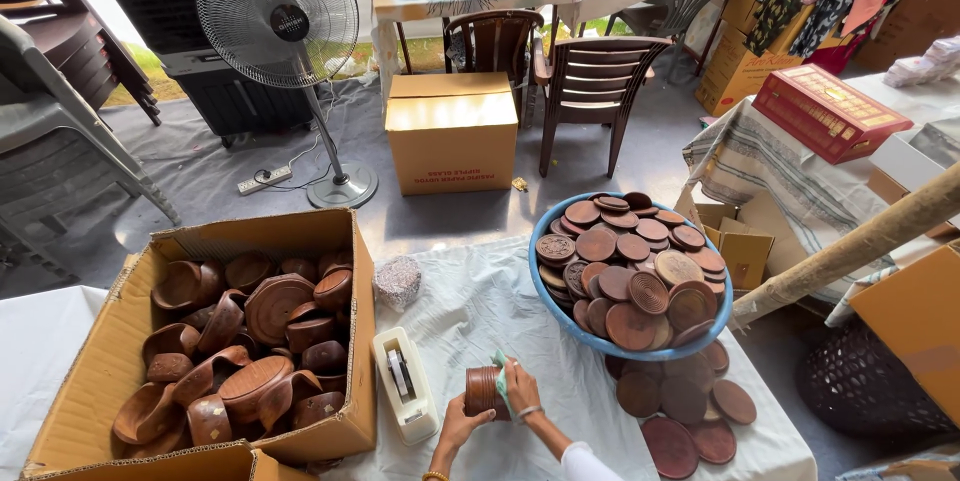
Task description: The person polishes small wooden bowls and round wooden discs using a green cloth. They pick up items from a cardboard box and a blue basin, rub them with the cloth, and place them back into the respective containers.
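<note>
Wooden cup (pixel 484 391): I am gripping it with left hand (pixel 458 428) fingers, right hand (pixel 520 388) pressing a green cloth (pixel 499 378); box (pixel 120 341) and basin (pixel 545 286) are sitting heaped.

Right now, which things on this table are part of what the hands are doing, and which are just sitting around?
In use:
- left hand and right hand holding a small round wooden piece
- green cloth pressed on it
- blue basin of wooden discs
- loose discs
- carton of wooden bowls

Lying about:
- tape dispenser
- standing fan
- closed box
- chairs
</note>
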